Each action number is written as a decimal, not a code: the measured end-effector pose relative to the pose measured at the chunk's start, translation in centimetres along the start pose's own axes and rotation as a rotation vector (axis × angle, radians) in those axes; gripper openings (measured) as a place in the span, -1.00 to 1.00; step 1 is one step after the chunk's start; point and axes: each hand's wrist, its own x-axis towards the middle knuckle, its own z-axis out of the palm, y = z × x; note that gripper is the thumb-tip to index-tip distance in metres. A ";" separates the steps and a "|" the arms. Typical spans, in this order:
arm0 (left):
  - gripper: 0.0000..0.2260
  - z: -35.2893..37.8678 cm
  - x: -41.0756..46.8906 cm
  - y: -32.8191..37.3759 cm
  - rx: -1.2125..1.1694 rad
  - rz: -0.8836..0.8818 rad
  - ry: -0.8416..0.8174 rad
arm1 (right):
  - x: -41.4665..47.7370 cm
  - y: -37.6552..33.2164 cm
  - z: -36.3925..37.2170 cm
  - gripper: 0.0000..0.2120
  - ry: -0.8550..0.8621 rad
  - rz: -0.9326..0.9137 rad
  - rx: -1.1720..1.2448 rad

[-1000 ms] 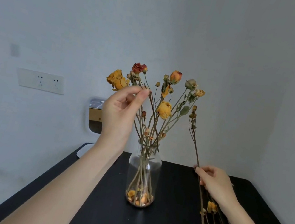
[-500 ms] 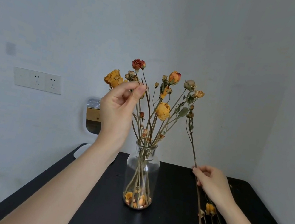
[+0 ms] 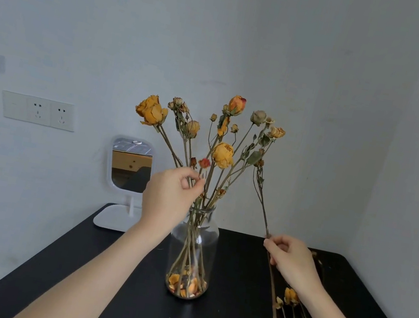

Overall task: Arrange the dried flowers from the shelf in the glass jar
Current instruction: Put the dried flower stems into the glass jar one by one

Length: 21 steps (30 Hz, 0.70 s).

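Filling glass jar (image 3: 209, 245): dried flowers (image 3: 222, 155).

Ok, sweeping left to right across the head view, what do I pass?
Wall socket → mirror → left hand, pinching the dried flowers → glass jar → right hand, gripping a loose stem.

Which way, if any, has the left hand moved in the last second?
Yes: the left hand dropped from the blooms down to just above the jar mouth.
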 end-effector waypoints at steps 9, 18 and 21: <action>-0.89 0.8 -0.2 -0.3 -0.019 -0.014 -0.007 | 0.3 -0.2 0.6 -0.91 -0.003 -0.013 0.018; -0.81 1.0 -1.3 -1.5 0.114 0.092 0.009 | 0.5 -0.5 1.0 -0.90 -0.002 -0.013 0.036; -0.79 1.0 -3.6 -3.6 0.155 0.061 -0.032 | 0.8 -0.8 0.9 -0.87 0.008 -0.017 0.059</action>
